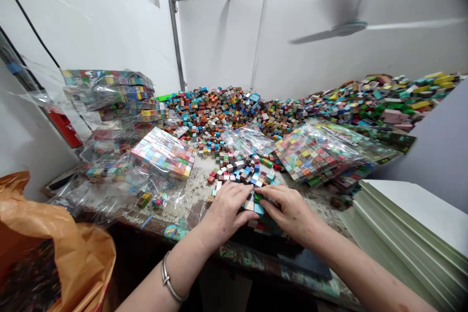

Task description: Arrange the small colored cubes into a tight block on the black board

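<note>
Both of my hands are close together over small patterned blocks near the table's front edge. My left hand (232,207) has its fingers closed against white and blue blocks (255,208). Just right of it, my right hand (283,204) pinches at a green block (257,197), thumb and fingers on the cluster's right side. Loose blocks (241,170) lie right beyond my fingertips. The undersides of both hands and part of the cluster are hidden.
A big heap of blocks (219,107) lines the wall. Wrapped block sheets (164,151) are stacked left, with more bagged sheets (314,151) right. An orange bag (84,253) stands front left, pale green sheets (405,248) front right. A fan (347,28) hangs above.
</note>
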{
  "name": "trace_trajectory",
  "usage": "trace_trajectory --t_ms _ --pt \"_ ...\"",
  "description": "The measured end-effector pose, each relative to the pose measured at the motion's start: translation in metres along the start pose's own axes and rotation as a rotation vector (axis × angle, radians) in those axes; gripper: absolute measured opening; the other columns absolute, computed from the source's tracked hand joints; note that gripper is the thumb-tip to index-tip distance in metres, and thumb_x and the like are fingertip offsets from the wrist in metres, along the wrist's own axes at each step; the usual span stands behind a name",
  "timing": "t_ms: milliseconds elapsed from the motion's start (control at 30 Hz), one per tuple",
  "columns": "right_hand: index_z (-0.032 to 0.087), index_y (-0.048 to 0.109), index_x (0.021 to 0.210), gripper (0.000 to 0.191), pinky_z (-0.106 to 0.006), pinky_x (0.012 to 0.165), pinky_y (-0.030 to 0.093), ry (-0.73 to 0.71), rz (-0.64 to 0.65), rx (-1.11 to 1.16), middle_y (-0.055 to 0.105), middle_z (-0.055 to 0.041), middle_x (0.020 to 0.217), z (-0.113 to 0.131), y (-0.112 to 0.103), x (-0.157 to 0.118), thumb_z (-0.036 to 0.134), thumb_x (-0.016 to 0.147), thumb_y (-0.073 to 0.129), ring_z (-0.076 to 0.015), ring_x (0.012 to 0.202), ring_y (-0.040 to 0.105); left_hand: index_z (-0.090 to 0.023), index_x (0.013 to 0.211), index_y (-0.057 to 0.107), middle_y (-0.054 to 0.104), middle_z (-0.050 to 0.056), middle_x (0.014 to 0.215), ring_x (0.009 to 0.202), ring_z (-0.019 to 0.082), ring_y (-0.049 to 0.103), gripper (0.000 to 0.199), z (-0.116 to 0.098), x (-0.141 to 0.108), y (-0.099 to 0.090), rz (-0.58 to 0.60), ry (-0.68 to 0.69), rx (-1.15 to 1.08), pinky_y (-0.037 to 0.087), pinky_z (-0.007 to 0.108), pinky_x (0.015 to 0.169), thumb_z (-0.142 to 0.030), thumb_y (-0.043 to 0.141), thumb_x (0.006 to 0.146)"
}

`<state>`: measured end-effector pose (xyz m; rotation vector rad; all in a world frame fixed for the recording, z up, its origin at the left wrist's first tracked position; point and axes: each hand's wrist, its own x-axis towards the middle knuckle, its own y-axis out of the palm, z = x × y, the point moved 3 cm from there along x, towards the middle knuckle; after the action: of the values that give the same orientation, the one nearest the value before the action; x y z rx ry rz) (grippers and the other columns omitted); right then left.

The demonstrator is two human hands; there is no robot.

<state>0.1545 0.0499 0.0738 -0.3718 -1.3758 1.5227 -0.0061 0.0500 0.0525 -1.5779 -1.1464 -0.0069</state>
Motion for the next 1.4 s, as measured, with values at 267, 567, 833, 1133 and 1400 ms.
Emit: trace_trajectory --t_ms 267,567,833,1133,1400 --pt "0.017 0.058 0.115 0.034 -0.052 0.099 0.032 -0.052 -0.133 -0.269 0.06 -0.0087 0.12 0.013 0.016 -0.023 0.022 0.088 0.039 -0.026 0.112 0.053 -0.019 0.121 0.051 0.059 0.008 0.121 0.111 0.021 0.051 0.044 0.0 -0.005 0.01 -0.061 0.065 0.194 0.031 0.049 0.104 -0.037 0.058 0.081" --pt "0.017 0.028 0.139 0.049 -0.056 0.102 0.027 0.037 -0.148 -0.324 0.033 -0.0123 0.142 0.004 0.003 -0.044 0.029 0.092 0.03 -0.0262 0.131 0.028 -0.022 0.125 0.048 0.056 0.007 0.125 0.118 0.022 0.048 0.048 -0.003 -0.007 0.006 -0.023 0.091 0.318 0.023 0.053 0.107 -0.041 0.055 0.082" --pt "0.026 0.013 0.143 0.057 -0.062 0.098 0.029 0.136 -0.17 -0.334 0.04 -0.0129 0.138 -0.031 -0.008 -0.101 0.031 0.09 0.035 -0.0295 0.128 0.03 -0.018 0.132 0.038 0.038 0.007 0.14 0.133 0.023 0.027 0.059 -0.021 0.009 0.014 0.058 0.231 0.382 0.02 0.043 0.11 -0.048 0.049 0.083" --pt "0.02 0.045 0.128 0.042 -0.065 0.094 0.032 0.175 -0.142 -0.258 0.053 -0.013 0.127 -0.027 -0.003 -0.087 0.036 0.089 0.037 -0.0316 0.122 0.04 -0.019 0.127 0.044 0.05 0.003 0.132 0.122 0.02 0.045 0.041 -0.024 0.005 0.032 0.046 0.258 0.354 0.035 0.038 0.102 -0.037 0.04 0.091" --pt "0.025 0.06 0.099 0.025 -0.066 0.096 0.027 0.248 -0.138 -0.099 0.064 -0.0082 0.112 -0.037 -0.007 -0.07 0.039 0.085 0.044 -0.029 0.107 0.056 -0.021 0.124 0.048 0.053 0.001 0.128 0.118 0.018 0.05 0.034 -0.027 0.007 0.029 -0.015 0.256 0.362 0.04 0.037 0.1 -0.029 0.04 0.092"
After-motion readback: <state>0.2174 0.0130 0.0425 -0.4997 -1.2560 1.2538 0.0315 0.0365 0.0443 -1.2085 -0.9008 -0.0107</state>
